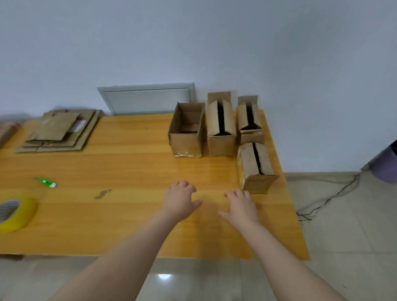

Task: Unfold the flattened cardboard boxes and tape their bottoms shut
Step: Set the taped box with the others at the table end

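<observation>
Our left hand [180,200] and right hand [243,204] hover empty, fingers loosely spread, beside the nearest box [256,168]. We judge a fresh flat from the stack [58,132] comes next.

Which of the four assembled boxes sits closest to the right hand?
The front box at the table's right edge, just beyond the right hand. The other three stand in a row farther back by the wall.
</observation>
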